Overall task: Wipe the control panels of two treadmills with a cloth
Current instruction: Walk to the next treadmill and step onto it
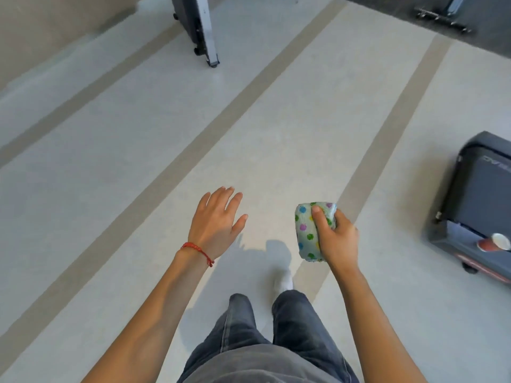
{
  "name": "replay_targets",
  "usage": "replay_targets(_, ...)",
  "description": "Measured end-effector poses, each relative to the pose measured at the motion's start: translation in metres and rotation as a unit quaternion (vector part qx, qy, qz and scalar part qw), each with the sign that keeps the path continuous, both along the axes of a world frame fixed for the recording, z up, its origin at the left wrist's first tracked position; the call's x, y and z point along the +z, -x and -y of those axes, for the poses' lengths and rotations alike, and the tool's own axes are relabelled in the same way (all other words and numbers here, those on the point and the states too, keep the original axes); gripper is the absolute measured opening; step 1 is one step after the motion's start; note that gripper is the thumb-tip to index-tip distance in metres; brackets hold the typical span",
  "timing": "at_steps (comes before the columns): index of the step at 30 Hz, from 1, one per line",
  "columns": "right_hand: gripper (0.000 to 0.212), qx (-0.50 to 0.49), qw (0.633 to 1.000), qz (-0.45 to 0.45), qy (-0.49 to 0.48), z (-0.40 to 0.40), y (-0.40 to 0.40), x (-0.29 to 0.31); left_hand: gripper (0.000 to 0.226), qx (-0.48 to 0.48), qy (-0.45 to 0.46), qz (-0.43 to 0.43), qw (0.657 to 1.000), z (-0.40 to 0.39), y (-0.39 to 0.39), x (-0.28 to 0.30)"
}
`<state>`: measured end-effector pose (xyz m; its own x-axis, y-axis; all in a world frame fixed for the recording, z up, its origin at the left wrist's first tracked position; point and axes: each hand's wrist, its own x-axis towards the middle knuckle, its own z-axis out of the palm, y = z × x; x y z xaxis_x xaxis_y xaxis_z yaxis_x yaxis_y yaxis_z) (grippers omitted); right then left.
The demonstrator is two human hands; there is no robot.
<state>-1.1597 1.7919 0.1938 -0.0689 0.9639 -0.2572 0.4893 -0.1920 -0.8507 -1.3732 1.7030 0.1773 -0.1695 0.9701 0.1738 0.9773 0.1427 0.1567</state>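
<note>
My right hand (336,239) grips a folded white cloth (307,230) with coloured dots, held over the floor in front of me. My left hand (217,222) is stretched out flat with fingers apart and holds nothing; a red string bracelet sits on its wrist. A dark grey treadmill (481,197) lies at the right edge, its belt end and base in view. The base of another machine (197,26), with small wheels and a grey upright, stands at the top. No control panel shows.
A red paper cup (493,242) lies on its side on the right treadmill's base. Pale floor (138,150) with tan stripes runs ahead. More black equipment (442,17) sits at the top right. My legs in grey jeans are below.
</note>
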Motion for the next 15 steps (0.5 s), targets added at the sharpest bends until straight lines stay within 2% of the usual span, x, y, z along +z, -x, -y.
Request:
replay_targets(7,0.033,-0.122,0.992,-0.01,0.01,-0.102,-0.04,-0.008,0.048,-0.117,-0.023,0.013,0.993,-0.153,-0.029,-0.013)
replay_targets(15,0.033,-0.169,0.985,0.01,0.015,-0.252,-0.084,-0.001,0.049,-0.185,-0.012,0.007,0.983,-0.327,-0.071,-0.005)
